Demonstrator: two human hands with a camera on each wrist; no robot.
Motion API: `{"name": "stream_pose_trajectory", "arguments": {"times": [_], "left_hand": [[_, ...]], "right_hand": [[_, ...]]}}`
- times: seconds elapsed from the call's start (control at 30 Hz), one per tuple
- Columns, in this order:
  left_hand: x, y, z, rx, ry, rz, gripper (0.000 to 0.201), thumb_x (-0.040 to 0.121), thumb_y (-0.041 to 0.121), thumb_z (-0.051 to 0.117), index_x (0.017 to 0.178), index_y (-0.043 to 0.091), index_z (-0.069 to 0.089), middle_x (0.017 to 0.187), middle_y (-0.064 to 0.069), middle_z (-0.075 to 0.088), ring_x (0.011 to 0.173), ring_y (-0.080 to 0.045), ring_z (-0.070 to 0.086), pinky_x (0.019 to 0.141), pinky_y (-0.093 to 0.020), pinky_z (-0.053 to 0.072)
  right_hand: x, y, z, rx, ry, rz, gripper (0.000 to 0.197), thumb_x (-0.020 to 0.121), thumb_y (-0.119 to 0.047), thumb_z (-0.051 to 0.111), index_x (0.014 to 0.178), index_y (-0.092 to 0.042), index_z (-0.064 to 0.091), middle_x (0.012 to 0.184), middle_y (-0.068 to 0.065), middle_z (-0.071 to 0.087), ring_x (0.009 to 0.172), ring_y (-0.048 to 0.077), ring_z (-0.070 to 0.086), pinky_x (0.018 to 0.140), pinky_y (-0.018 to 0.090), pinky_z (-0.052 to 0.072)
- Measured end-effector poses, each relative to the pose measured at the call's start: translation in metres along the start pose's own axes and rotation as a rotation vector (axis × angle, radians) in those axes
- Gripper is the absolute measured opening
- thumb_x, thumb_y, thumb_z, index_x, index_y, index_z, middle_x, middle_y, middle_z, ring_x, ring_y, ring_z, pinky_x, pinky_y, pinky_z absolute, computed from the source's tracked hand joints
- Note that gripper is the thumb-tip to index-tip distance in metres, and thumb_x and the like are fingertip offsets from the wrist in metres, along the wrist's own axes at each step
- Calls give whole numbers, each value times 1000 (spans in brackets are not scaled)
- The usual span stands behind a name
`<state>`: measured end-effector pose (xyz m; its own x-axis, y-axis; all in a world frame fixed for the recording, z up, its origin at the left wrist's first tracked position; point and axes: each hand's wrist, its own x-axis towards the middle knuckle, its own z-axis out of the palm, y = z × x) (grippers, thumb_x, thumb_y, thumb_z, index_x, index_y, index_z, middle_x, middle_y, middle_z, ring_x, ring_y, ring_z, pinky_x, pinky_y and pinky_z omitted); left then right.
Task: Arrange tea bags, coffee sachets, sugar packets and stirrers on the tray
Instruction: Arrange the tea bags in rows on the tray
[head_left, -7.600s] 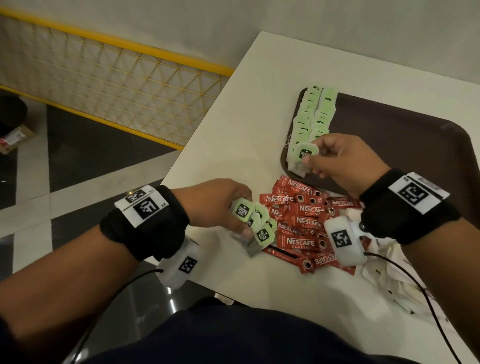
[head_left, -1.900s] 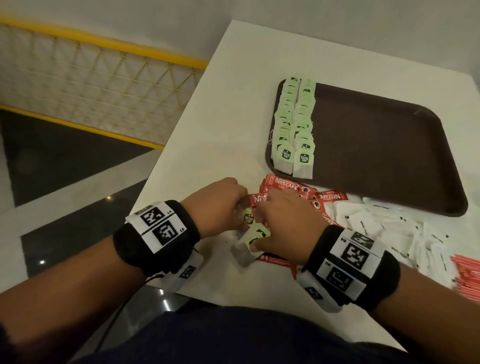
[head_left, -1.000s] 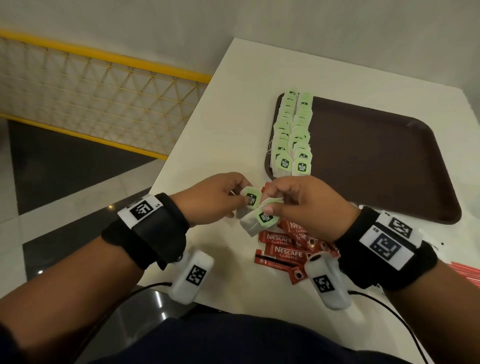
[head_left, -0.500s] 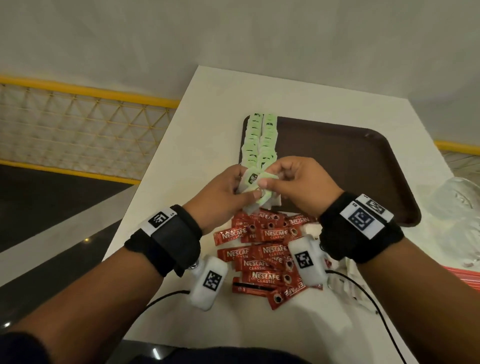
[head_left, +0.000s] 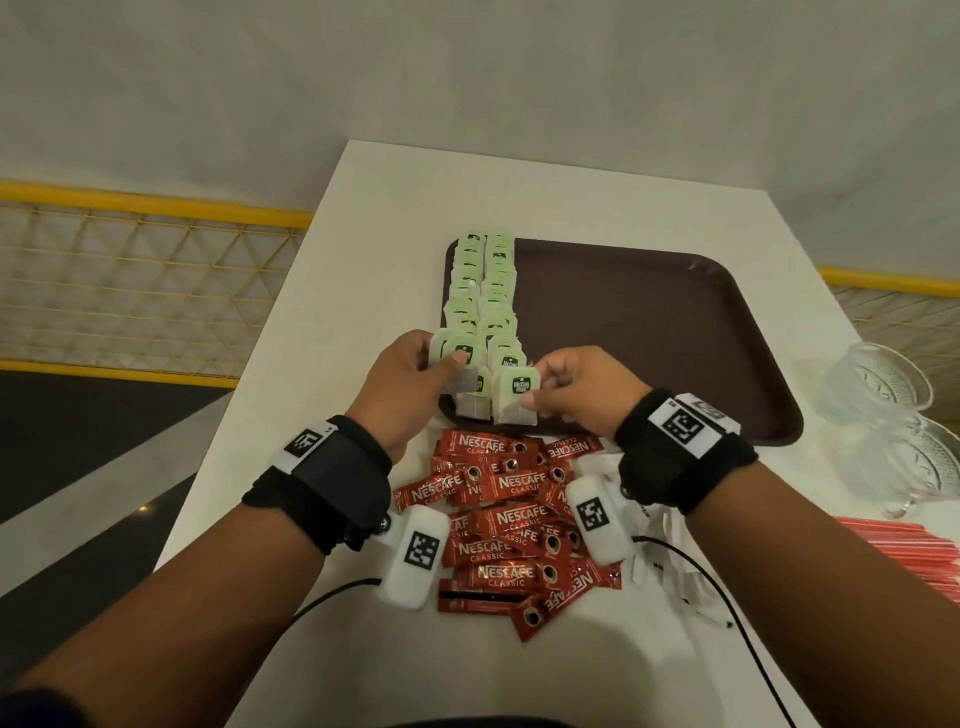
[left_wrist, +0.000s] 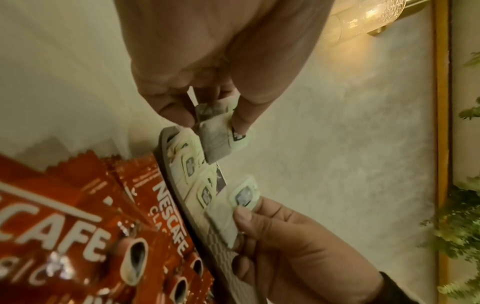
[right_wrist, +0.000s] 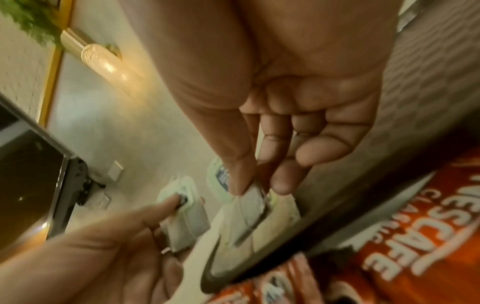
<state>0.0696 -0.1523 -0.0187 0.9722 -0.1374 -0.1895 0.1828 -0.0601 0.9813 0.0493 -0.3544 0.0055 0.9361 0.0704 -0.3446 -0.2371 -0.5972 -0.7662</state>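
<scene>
Two rows of green-tagged tea bags lie along the left side of the brown tray. At their near end my left hand pinches one tea bag above the left row; in the left wrist view that hand grips its bag over the tray edge. My right hand pinches another tea bag at the near end of the right row, and the right wrist view shows that hand holding it low over the tray. Red coffee sachets are heaped on the table between my wrists.
White sugar packets lie under my right wrist, and red stirrers at the table's right edge. Clear glass cups stand right of the tray. The table's left edge drops off beside the tea bag rows.
Both hands moved apart and forward from over the sachets to the near end of the tea bag rows, each carrying one bag. The view tilted up.
</scene>
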Motion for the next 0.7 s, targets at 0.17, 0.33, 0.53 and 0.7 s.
{"name": "stream_pose_trajectory", "arguments": {"times": [0.17, 0.33, 0.53, 0.7], "left_hand": [[8, -7, -12, 82, 22, -15, 10, 93, 21, 67, 91, 15, 58, 97, -8, 69, 79, -13, 61, 62, -22, 48], [11, -10, -18, 68, 18, -37, 14, 91, 20, 69, 95, 11, 59, 88, -3, 69, 63, -2, 62, 56, -18, 50], [9, -10, -20, 52, -25, -64, 17, 86, 17, 75, 92, 8, 61, 94, -10, 75, 68, -7, 67, 56, -18, 51], [8, -5, -10, 63, -66, -58, 16, 81, 15, 79, 87, 12, 65, 94, -11, 76, 81, -25, 72, 69, -36, 60]], "right_hand": [[14, 5, 14, -121, 52, 15, 15, 79, -17, 78, 88, -9, 69, 87, 13, 72, 70, 18, 62, 74, 38, 56], [23, 1, 13, -253, 102, 19, 27, 77, -21, 80, 98, -12, 66, 86, 1, 68, 75, 13, 61, 76, 29, 51], [18, 4, 10, -237, 207, -19, 37, 73, -29, 82, 101, -21, 59, 87, -1, 63, 74, 11, 59, 67, 25, 49], [13, -13, 17, -69, 128, -91, 21, 80, -31, 77, 93, -18, 66, 85, 8, 69, 76, 16, 63, 75, 30, 51]]}}
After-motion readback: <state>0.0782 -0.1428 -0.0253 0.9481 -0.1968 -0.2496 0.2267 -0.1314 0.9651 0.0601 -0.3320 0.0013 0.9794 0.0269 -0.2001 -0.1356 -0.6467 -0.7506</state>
